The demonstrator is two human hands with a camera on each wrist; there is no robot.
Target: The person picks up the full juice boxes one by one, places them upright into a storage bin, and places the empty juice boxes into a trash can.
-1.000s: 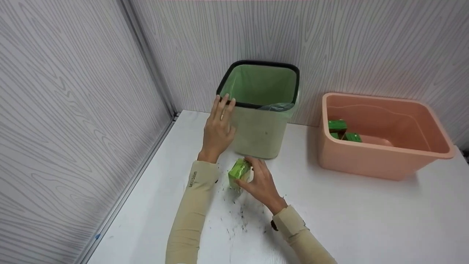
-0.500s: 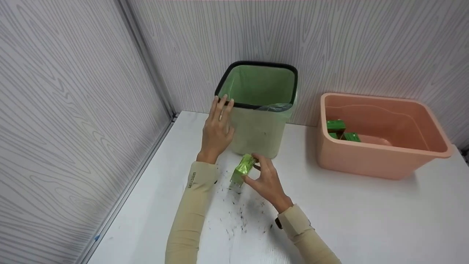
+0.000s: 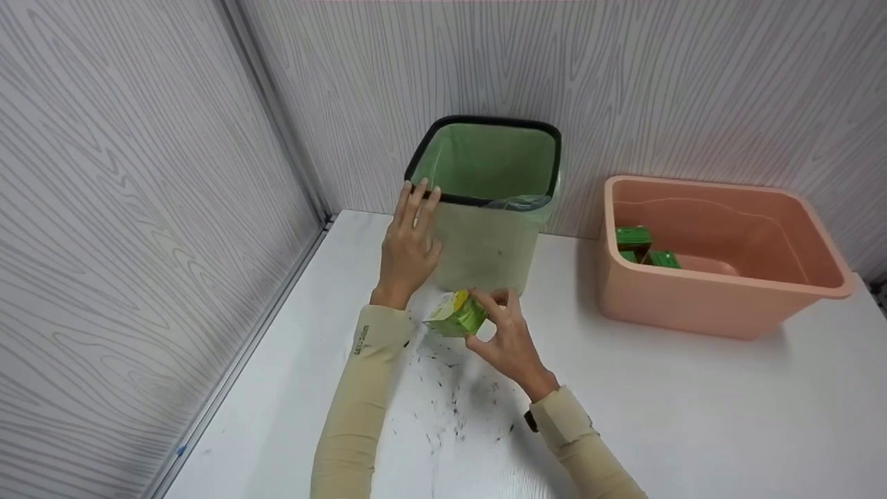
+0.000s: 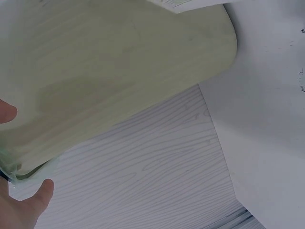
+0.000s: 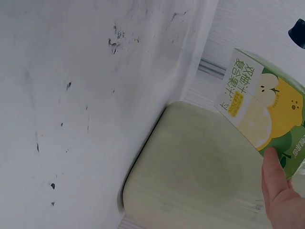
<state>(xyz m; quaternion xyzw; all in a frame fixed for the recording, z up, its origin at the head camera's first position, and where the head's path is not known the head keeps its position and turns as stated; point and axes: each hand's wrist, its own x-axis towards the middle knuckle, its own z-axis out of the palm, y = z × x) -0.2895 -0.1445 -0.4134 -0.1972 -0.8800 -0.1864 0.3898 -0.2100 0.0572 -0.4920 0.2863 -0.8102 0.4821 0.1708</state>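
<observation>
In the head view a green, white and yellow juice carton (image 3: pixel 454 315) is tilted in front of a pale green trash bin (image 3: pixel 485 242). My right hand (image 3: pixel 511 341) pinches the carton at its right end between thumb and fingers. Fruit pictures and printed text cover the side of the carton (image 5: pixel 259 102) seen in the right wrist view. My left hand (image 3: pixel 407 246) has its straight fingers resting on the front left part of the bin's black rim. Only parts of that hand (image 4: pixel 24 207) appear in the left wrist view, beside the bin wall (image 4: pixel 119 62).
Right of the bin stands a pink tub (image 3: pixel 721 305) with several green boxes (image 3: pixel 634 238) in its left corner. Dark specks (image 3: pixel 455 409) mark the white table (image 3: pixel 624 416). Wood-patterned panels close off the back and left.
My right hand has lifted the juice carton off the table and turned it, so its printed side now faces up and left. The left hand has stayed at the bin rim.
</observation>
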